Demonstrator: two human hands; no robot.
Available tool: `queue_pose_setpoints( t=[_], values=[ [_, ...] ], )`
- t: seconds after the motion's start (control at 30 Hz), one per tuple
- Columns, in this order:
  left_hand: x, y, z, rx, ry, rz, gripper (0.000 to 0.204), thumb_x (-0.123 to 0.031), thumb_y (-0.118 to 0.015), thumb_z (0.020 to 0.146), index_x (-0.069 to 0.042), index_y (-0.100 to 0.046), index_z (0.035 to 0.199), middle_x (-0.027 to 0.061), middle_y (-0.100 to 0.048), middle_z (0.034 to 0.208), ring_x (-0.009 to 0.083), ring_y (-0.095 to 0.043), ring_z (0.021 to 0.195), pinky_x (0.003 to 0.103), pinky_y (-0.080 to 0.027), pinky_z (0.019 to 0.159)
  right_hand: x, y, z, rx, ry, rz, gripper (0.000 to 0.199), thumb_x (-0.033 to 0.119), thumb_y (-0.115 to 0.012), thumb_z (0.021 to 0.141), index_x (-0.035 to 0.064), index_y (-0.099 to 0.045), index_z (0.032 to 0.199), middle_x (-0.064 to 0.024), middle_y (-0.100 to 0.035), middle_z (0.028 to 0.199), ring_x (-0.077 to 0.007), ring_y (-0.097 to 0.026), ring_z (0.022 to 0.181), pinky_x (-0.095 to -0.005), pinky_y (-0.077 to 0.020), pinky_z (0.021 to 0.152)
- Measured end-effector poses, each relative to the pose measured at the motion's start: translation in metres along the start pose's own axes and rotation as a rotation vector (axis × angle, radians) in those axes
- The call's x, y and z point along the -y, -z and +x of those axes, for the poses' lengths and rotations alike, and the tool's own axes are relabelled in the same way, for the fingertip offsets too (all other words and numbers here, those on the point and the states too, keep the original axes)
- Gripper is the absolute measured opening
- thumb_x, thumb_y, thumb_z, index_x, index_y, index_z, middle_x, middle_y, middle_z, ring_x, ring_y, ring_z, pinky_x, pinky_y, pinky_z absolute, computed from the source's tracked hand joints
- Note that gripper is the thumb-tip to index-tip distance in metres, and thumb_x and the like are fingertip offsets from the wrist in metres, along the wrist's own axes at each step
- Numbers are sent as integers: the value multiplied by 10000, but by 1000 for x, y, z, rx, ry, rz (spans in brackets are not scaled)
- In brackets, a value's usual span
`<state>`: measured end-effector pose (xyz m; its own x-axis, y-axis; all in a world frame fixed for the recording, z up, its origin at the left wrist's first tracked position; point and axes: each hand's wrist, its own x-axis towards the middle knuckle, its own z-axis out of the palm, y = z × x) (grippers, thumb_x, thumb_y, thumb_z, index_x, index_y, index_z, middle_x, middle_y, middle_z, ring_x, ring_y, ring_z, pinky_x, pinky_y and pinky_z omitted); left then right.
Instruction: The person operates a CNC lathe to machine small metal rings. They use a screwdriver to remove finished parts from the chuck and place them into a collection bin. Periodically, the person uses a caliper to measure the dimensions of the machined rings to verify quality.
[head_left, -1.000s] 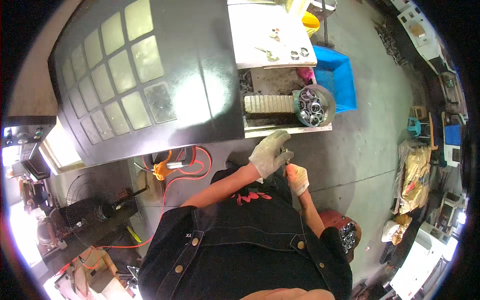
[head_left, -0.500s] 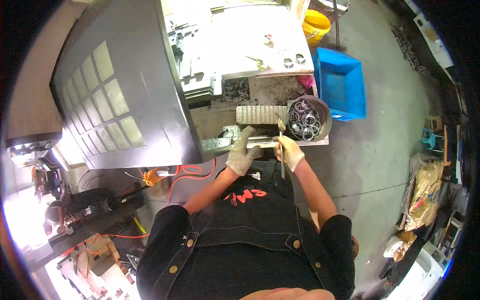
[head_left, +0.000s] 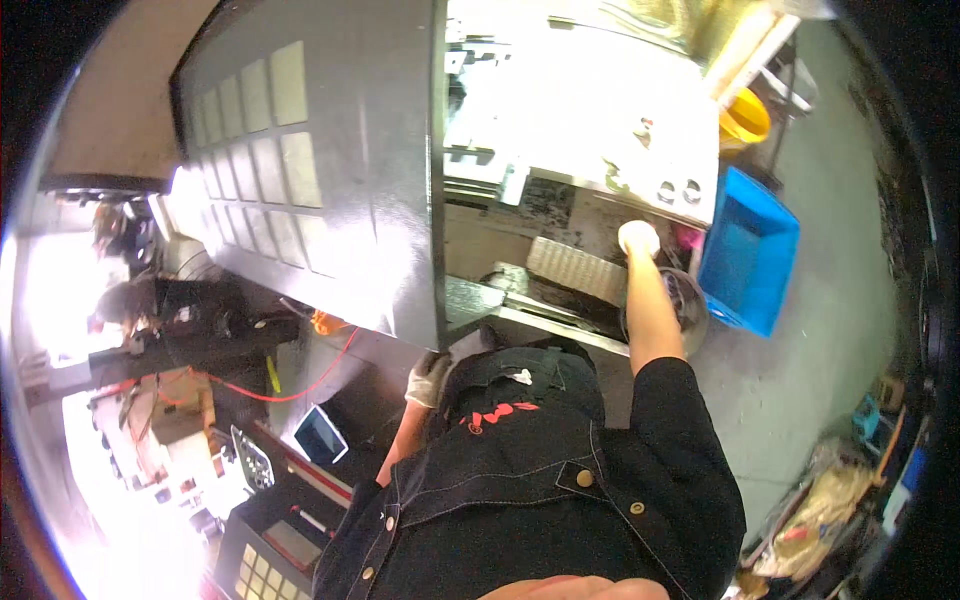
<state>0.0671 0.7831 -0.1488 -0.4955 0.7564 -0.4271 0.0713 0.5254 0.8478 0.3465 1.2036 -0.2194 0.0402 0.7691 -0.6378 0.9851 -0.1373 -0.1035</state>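
My right hand (head_left: 640,240) is stretched forward in a pale glove, over the grimy tray area just short of the bright bench (head_left: 590,100). Glare washes out its fingers, so whatever it may hold does not show. Below its forearm stands a round bucket (head_left: 692,325) with metal rings in it, partly covered by the arm. A ribbed light block (head_left: 575,270) lies to the left of that arm. My left hand (head_left: 428,380), also gloved, is low beside my apron, close to the bottom corner of the large dark machine door (head_left: 390,200); its fingers are indistinct.
Two metal rings (head_left: 680,190) sit at the bench's right corner. To the right, a blue crate (head_left: 750,260) stands on the floor, with a yellow bucket (head_left: 745,120) behind it. An orange-red hose (head_left: 250,393) runs at the left, near a dark-screened tablet-like panel (head_left: 320,436).
My hands have parted: the left dropped back toward the door's lower corner, the right reached forward past the ring bucket. The thin rod-like tool earlier in my right hand is out of sight. The view turned left.
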Motion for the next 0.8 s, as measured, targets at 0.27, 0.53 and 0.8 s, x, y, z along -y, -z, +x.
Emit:
queue_pose_setpoints(
  t=[0.27, 0.53, 0.8],
  values=[
    [-13, 110, 64, -492, -319, -388, 563, -201, -593, 834, -132, -288, 1302, 102, -474, 1142, 207, -527, 974, 355, -463, 782, -6, -89, 66, 130, -194, 3, 759, 222, -583, 738, 32, -163, 1341, -117, -583, 1128, -247, -595, 981, -414, -486, 731],
    [12, 152, 108, -728, -126, -341, 318, -270, -632, 800, 28, -559, 885, 48, -604, 767, 145, -567, 643, 268, -449, 572, 20, -43, -6, 146, -132, -187, 272, 217, -554, 769, 112, -664, 995, -67, -624, 1059, -208, -606, 942, -396, -491, 703],
    [-29, 157, 83, -872, -447, 69, 351, -245, -664, 767, 37, -570, 954, 50, -612, 960, 146, -565, 850, 284, -465, 716, 35, -14, -109, -268, 79, -46, 339, 291, -500, 805, 139, -553, 1103, -93, -552, 1107, -266, -540, 1029, -397, -448, 800]
  ],
)
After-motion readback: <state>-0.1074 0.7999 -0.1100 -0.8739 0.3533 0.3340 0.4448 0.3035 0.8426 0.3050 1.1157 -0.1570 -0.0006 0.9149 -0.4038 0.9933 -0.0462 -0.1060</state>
